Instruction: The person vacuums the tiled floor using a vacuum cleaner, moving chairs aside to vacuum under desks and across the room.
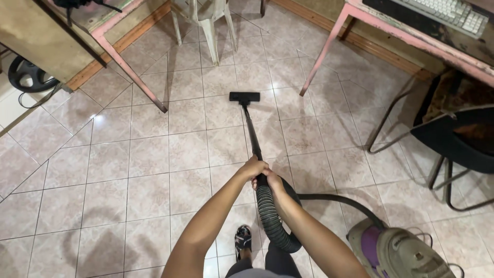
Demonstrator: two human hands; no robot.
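Observation:
Both of my hands grip the upper end of a black vacuum wand [251,135]. My left hand [252,167] holds it higher up, my right hand [272,181] just behind, where the ribbed black hose [271,220] joins. The wand slopes away to a flat black floor nozzle [244,96] resting on the beige tiles. The hose loops down past my foot and back to a grey and purple canister vacuum [395,253] at the lower right.
A pink-legged table [129,69] stands at the upper left, another pink desk [406,35] with a keyboard [448,11] at the upper right. A white plastic chair [207,20] is at the back; a black metal-framed chair [455,139] at the right.

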